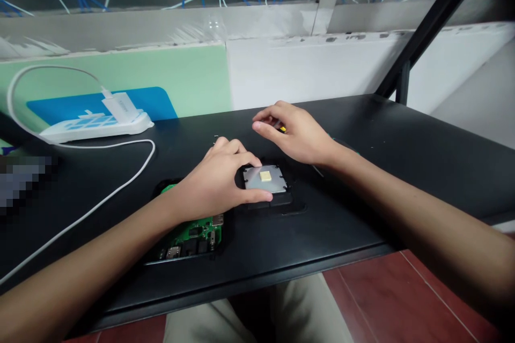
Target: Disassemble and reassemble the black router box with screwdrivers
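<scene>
My left hand [221,174] spans a small black plastic case [277,201], with the thumb on its near side and the index finger at the far edge. A silvery metal plate [253,181] lies in the case, with a pale yellow square pad [265,176] on its middle. Just beyond and to the right, my right hand [295,131] is raised with curled fingers, the thumb and forefinger close together. A yellow and dark piece [282,129] shows under its fingers; what it is stays hidden. Partly under my left wrist lies a green circuit board [195,230] in a black housing.
A white power strip [100,126] with a plugged-in charger [120,107] stands at the back left. Its white cable [116,190] loops over the black table [402,134]. A blurred dark object [24,177] is at the left edge. A black slanted post [426,21] rises at the right.
</scene>
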Motion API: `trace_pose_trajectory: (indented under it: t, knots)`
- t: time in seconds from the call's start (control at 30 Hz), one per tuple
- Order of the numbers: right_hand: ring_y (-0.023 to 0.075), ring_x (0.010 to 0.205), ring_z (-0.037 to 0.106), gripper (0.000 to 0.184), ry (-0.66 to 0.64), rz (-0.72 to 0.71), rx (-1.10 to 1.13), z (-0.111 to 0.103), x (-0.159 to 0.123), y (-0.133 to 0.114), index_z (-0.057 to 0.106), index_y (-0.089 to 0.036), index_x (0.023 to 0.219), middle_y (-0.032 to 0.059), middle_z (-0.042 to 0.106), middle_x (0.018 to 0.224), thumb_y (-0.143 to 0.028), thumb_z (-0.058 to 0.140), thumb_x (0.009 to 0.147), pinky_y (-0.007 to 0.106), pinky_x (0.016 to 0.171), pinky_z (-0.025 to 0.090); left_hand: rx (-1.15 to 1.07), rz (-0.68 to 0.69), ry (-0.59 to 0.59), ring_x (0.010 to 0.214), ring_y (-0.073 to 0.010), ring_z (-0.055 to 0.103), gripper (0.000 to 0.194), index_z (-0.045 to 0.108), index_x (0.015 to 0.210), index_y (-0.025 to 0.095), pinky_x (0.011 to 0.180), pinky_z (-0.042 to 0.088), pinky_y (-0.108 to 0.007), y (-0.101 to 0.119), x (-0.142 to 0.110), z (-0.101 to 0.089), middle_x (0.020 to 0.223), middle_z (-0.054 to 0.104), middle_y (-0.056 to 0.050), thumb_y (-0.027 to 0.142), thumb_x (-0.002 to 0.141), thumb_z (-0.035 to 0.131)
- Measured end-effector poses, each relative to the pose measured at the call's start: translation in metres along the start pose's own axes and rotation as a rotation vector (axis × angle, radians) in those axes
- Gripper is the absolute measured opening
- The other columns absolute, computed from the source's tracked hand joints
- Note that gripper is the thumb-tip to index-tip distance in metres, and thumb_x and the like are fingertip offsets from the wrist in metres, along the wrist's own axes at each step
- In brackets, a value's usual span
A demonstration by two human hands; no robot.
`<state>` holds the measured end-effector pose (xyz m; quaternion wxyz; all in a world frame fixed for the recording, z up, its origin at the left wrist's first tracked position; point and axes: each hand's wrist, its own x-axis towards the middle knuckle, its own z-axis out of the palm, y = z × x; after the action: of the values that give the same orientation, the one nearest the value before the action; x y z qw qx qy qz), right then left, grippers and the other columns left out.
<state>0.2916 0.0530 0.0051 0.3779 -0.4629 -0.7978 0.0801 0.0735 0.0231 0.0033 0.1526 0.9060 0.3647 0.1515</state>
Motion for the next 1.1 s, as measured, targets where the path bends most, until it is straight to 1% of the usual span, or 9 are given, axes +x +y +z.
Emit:
trace_pose_trajectory:
  t: [0.13,0.3,0.5,0.63,0.77,0.83,0.93,1.0,1.1]
  knots:
    - [0.0215,0.089,0.065,0.038,0.044,0.115,-0.129,-0.002,0.002,0.004,0.075,-0.017,0.105,0.0106,0.071,0.103,-0.049,0.057,0.094,0.042,0.087,0.052,0.009,0.013,0.002,0.109,-0.0313,0.047,0.052,0.073,0.116,0.026,0.098,0.044,-0.048,0.0,0.0,0.0,0.11,0.061,-0.007,0.063,0.08,0.08]
    - [0.0251,0.086,0.065,0.043,0.057,0.303,-0.431,-0.012,0.003,0.011,0.074,-0.018,0.112,0.0137,0.071,0.106,-0.051,0.056,0.092,0.046,0.081,0.053,0.021,0.018,-0.007,0.109,-0.0309,0.047,0.051,0.072,0.117,0.025,0.096,0.044,-0.047,0.001,-0.001,0.0,0.111,0.062,-0.007,0.061,0.081,0.08]
    - [0.0357,0.098,0.07,0.053,-0.191,0.482,-0.598,-0.017,0.003,0.014,0.073,-0.025,0.123,0.0152,0.075,0.109,-0.06,0.052,0.089,0.051,0.079,0.053,0.02,0.034,0.007,0.108,-0.0297,0.049,0.05,0.07,0.118,0.022,0.094,0.045,-0.044,0.001,-0.002,0.0,0.111,0.063,-0.007,0.057,0.084,0.079]
    - [0.0369,0.101,0.071,0.053,-0.257,0.45,-0.58,-0.012,0.002,0.018,0.069,-0.024,0.131,0.0149,0.077,0.109,-0.051,0.057,0.088,0.051,0.081,0.054,-0.011,0.082,0.122,0.105,-0.0261,0.052,0.034,0.069,0.117,0.019,0.093,0.045,-0.041,0.002,-0.002,-0.002,0.108,0.067,-0.005,0.045,0.095,0.069]
    - [0.0334,0.102,0.071,0.049,-0.239,0.388,-0.56,-0.013,0.001,0.016,0.066,-0.026,0.135,0.0124,0.077,0.112,-0.041,0.057,0.089,0.048,0.085,0.054,-0.038,0.068,0.324,0.099,-0.022,0.056,0.019,0.071,0.101,0.02,0.088,0.044,-0.036,0.004,0.0,-0.006,0.099,0.07,-0.002,0.033,0.101,0.056]
    - [0.0318,0.102,0.071,0.048,-0.154,0.349,-0.553,-0.016,0.002,0.012,0.065,-0.026,0.137,0.0126,0.075,0.114,-0.041,0.055,0.092,0.048,0.087,0.054,-0.061,0.017,0.415,0.1,-0.0209,0.057,0.021,0.07,0.097,0.021,0.089,0.044,-0.035,0.004,0.001,-0.007,0.099,0.07,-0.002,0.03,0.102,0.053]
    - [0.0253,0.092,0.07,0.046,0.169,0.218,-0.43,-0.024,0.003,0.005,0.062,-0.026,0.139,0.0106,0.072,0.11,-0.038,0.055,0.095,0.046,0.089,0.055,-0.11,-0.061,0.481,0.103,-0.0203,0.058,0.023,0.07,0.095,0.021,0.09,0.044,-0.034,0.003,0.003,-0.008,0.1,0.069,-0.002,0.031,0.103,0.051]
    - [0.0191,0.078,0.067,0.044,0.396,0.12,-0.252,-0.027,0.003,0.001,0.06,-0.028,0.138,0.0072,0.069,0.104,-0.037,0.057,0.095,0.042,0.082,0.058,-0.15,-0.108,0.489,0.103,-0.02,0.059,0.024,0.07,0.096,0.022,0.089,0.044,-0.034,0.001,0.004,-0.007,0.1,0.07,-0.001,0.032,0.104,0.05]
    - [0.013,0.066,0.062,0.039,0.543,0.033,-0.015,-0.024,0.002,-0.001,0.056,-0.032,0.132,0.0023,0.063,0.099,-0.042,0.061,0.095,0.035,0.066,0.058,-0.185,-0.153,0.479,0.104,-0.0199,0.06,0.026,0.071,0.094,0.022,0.09,0.044,-0.034,0.0,0.005,-0.006,0.1,0.07,-0.001,0.033,0.104,0.05]
